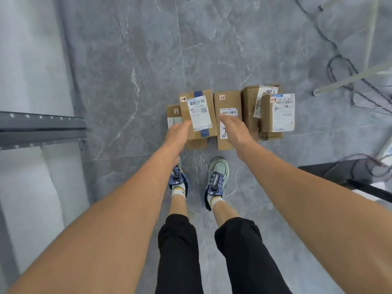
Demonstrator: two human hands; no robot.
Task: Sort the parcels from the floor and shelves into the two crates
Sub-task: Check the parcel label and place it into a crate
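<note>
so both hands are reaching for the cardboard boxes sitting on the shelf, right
Wrong on one point: the head view shows the boxes sitting on the grey floor, not the shelf. The left hand and right hand are both reaching for them.

A parcel storeroom, by the look of it — brown cardboard boxes (228, 102) bearing barcoded white shipping labels sit in a row on the grey marble-patterned tile floor (127, 60). A grey slotted metal shelving rail (42, 126) stands left — loose black cables (339, 66) trail right.
</note>
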